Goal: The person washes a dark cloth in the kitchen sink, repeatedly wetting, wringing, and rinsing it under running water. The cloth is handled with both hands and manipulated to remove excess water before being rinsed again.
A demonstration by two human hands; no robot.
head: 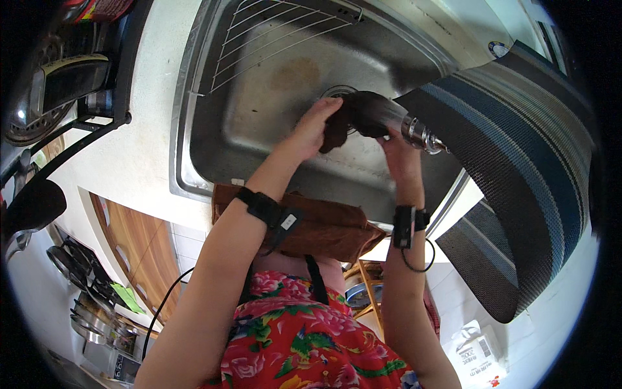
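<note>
Over the stainless steel sink (pixel 272 107) I hold a dark, wet cloth (pixel 367 112), bunched up near the drain. My left hand (pixel 311 129) grips its left part, thumb on top. My right hand (pixel 402 150) has hold of its right lower edge, close to the faucet (pixel 423 135). A blurred stream of water runs from the faucet spout onto the cloth. Part of the cloth hangs below my left hand. Some of my right fingers are hidden behind it.
A wire rack (pixel 277 41) spans the sink's far left corner. Brown cloth (pixel 320 223) drapes over the front rim. A striped woven mat (pixel 515 146) hangs close on the right, beside the faucet. A black shelf frame (pixel 121 87) with kitchenware stands left.
</note>
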